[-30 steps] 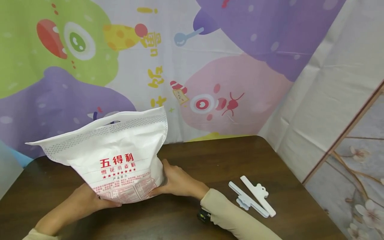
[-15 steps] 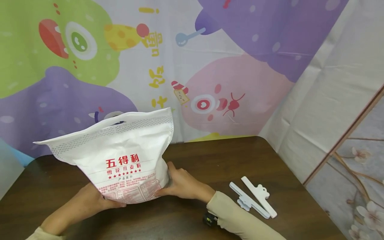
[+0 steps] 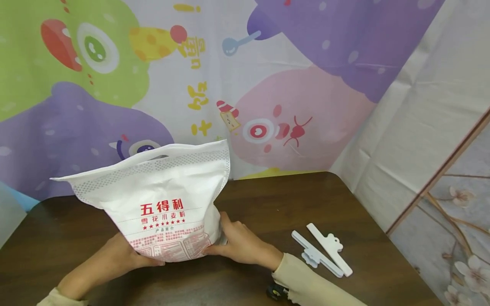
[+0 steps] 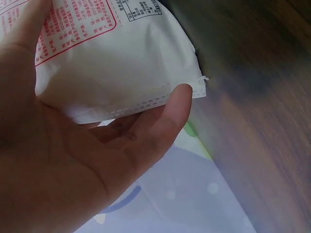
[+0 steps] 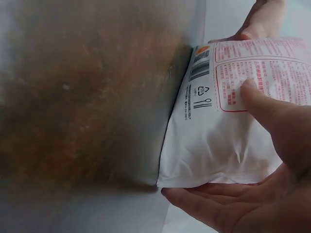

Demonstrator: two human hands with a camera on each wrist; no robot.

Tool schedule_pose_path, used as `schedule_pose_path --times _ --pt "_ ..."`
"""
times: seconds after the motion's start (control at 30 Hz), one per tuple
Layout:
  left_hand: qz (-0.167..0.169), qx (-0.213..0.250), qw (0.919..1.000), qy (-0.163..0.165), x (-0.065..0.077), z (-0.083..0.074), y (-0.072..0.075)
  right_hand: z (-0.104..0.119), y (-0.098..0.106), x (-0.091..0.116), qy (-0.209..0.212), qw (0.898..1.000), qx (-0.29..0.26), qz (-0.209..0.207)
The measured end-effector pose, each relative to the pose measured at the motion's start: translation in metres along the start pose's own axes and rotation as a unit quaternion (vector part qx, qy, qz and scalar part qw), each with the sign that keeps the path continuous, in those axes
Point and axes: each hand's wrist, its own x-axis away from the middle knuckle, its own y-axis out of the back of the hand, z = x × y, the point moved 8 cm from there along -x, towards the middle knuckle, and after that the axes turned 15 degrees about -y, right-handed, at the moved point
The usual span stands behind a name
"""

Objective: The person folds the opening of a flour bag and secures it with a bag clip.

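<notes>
A white flour bag [image 3: 164, 212] with red lettering stands upright over the table's left half, its wide top flap with a slot handle leaning to the left. My left hand [image 3: 115, 261] grips its lower left side, thumb on the printed front. On the lower right side, my right hand [image 3: 245, 244] holds it the same way, fingers behind. In the left wrist view the fingers lie along the bag's dotted side seam [image 4: 150, 103]. The right wrist view shows the bag's bottom edge [image 5: 170, 131] close to the tabletop; whether it touches cannot be told.
Two white sealing clips, one [image 3: 330, 250] beside the other [image 3: 317, 254], lie on the dark wooden table [image 3: 268, 204] to the right of my right hand. A cartoon-printed cloth [image 3: 214, 85] hangs behind the table, with a pale flowered panel [image 3: 455, 221] at the right.
The flour bag has shifted to the right, with both hands keeping their hold on it. The sealing clips lie where they were.
</notes>
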Motion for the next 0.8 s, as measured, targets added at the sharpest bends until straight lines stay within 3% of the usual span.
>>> schedule_pose_path --times 0.53,0.8 --pt "-0.002 0.024 0.9997 -0.010 -0.006 -0.013 -0.010 -0.008 0.007 0.015 0.003 1.000 -0.013 -0.011" --pt "-0.014 0.026 0.9993 -0.024 -0.012 -0.025 -0.015 -0.019 0.010 0.028 -0.032 0.999 -0.035 -0.018"
